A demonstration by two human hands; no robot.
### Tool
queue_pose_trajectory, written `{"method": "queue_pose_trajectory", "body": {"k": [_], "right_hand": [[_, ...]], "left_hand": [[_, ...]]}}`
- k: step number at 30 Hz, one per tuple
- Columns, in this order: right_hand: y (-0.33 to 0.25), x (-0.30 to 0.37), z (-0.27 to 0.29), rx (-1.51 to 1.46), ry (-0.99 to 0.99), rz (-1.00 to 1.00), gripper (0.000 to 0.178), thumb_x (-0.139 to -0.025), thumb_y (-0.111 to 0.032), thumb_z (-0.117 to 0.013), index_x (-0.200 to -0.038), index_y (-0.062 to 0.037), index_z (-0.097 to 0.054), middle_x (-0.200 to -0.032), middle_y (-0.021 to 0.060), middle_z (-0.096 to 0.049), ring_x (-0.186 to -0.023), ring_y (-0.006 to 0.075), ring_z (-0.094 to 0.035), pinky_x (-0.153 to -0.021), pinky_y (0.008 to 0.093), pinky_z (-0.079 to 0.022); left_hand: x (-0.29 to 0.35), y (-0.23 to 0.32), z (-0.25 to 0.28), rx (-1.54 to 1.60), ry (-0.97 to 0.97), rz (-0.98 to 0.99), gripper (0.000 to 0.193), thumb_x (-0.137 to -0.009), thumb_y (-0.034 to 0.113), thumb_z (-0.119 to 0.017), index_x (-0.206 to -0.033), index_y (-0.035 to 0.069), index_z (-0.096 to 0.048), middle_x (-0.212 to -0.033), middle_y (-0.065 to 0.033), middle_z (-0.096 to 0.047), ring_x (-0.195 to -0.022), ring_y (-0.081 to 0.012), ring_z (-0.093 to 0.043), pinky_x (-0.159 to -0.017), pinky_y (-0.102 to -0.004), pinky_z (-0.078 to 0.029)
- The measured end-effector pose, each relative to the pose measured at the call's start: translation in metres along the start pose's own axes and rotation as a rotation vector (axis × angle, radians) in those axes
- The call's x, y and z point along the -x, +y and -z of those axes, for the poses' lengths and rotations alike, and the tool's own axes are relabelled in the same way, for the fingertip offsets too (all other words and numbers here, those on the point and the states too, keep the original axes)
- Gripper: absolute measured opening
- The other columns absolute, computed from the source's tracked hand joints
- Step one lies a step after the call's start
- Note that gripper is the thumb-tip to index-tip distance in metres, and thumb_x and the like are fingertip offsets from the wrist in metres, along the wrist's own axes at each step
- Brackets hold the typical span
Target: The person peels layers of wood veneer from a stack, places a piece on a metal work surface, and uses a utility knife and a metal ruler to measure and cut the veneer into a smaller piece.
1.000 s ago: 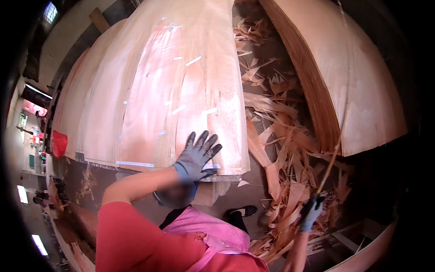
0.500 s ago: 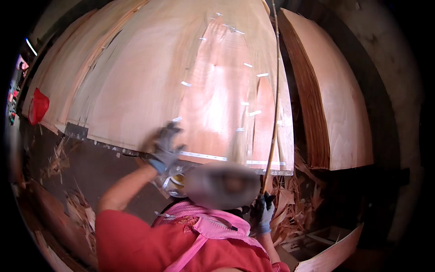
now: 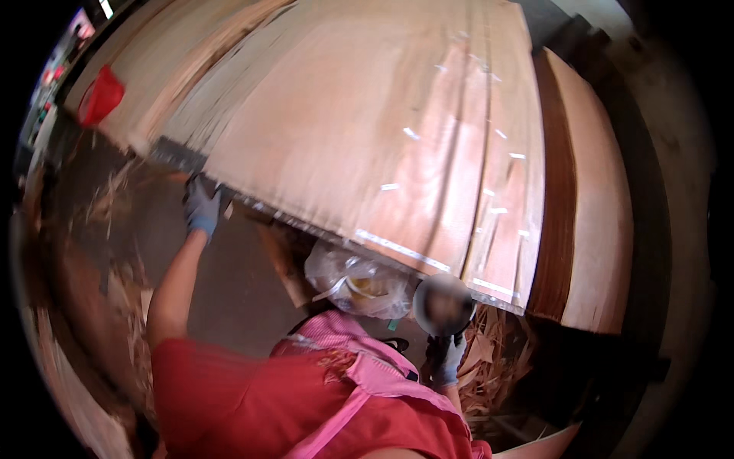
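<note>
A wide, pale veneer sheet (image 3: 329, 138) lies in front of me, with reddish strips joined by short pieces of white tape. My left hand (image 3: 202, 208), in a grey-blue glove with dark fingertips, is closed at the sheet's near left corner; its fingertips are partly hidden. Low at the right, my gloved right hand (image 3: 448, 358) is closed round the lower end of a thin stick (image 3: 486, 130). The stick runs away from me across the taped strips. A round, blurred grey shape (image 3: 443, 306) covers part of the stick just above that hand.
A thick veneer stack (image 3: 592, 206) stands to the right. On the far left sits a red container (image 3: 102, 96). A clear plastic bag (image 3: 359, 279) hangs under the near edge. Wood scraps (image 3: 489, 359) lie below right, with more scraps (image 3: 115, 191) at left.
My left hand has moved left along the near edge, from the sheet's middle to its left corner, and its fingers have closed. My right hand keeps the stick. The view has turned.
</note>
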State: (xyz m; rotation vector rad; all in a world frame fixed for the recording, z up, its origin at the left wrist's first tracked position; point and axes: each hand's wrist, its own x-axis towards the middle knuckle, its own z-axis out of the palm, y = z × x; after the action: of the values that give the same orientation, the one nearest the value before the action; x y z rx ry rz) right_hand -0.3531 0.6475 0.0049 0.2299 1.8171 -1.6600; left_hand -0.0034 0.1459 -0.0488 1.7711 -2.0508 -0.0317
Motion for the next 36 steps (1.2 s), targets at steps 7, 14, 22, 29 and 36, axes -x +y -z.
{"method": "queue_pose_trajectory", "body": {"k": [7,14,22,29,36], "right_hand": [[0.017,0.004,0.014,0.071,-0.033,0.194,0.011,-0.098,-0.020,-0.059,-0.091,-0.0116,-0.057,-0.060,-0.0016,-0.051,-0.041,0.0081,-0.042,-0.037,0.0239,-0.031],[0.002,0.032,0.004,-0.072,-0.053,0.118,0.014,-0.096,-0.024,-0.063,-0.100,-0.0114,-0.057,-0.058,-0.0002,-0.051,-0.041,0.0089,-0.044,-0.037,0.0240,-0.032],[0.012,0.030,-0.005,0.043,-0.085,0.103,0.031,-0.097,-0.025,-0.062,-0.121,-0.0061,-0.059,-0.064,-0.0016,-0.055,-0.047,0.0083,-0.047,-0.042,0.0228,-0.036],[0.003,0.039,-0.015,-0.053,-0.179,0.045,0.020,-0.098,-0.019,-0.060,-0.112,-0.0048,-0.060,-0.063,-0.0023,-0.048,-0.049,0.0095,-0.046,-0.044,0.0243,-0.036],[0.003,0.017,-0.025,0.126,-0.172,0.107,0.024,-0.100,-0.014,-0.052,-0.122,-0.0047,-0.056,-0.071,-0.0021,-0.056,-0.053,0.0039,-0.048,-0.047,0.0208,-0.038]], "left_hand": [[-0.011,0.013,-0.007,-0.138,-0.195,0.122,0.080,-0.086,0.051,-0.065,-0.147,0.009,-0.037,-0.153,-0.0181,-0.035,-0.143,-0.0326,-0.032,-0.110,-0.0519,-0.035],[-0.042,0.052,-0.001,-0.158,-0.315,0.257,0.059,-0.085,0.047,-0.065,-0.132,0.012,-0.056,-0.146,-0.0123,-0.045,-0.140,-0.0318,-0.035,-0.115,-0.0572,-0.021],[-0.041,0.028,-0.023,-0.240,-0.026,0.272,0.042,-0.089,0.040,-0.062,-0.114,0.007,-0.066,-0.136,-0.0095,-0.055,-0.130,-0.0315,-0.046,-0.108,-0.0550,-0.033],[-0.038,0.056,0.014,0.027,-0.058,0.071,0.036,-0.091,0.031,-0.062,-0.113,0.002,-0.066,-0.126,-0.0149,-0.060,-0.110,-0.0351,-0.059,-0.092,-0.0432,-0.049],[0.001,0.191,0.037,0.509,-0.028,-0.420,0.032,-0.088,0.025,-0.066,-0.110,0.002,-0.066,-0.098,-0.0199,-0.065,-0.086,-0.0364,-0.066,-0.074,-0.0434,-0.053]]}}
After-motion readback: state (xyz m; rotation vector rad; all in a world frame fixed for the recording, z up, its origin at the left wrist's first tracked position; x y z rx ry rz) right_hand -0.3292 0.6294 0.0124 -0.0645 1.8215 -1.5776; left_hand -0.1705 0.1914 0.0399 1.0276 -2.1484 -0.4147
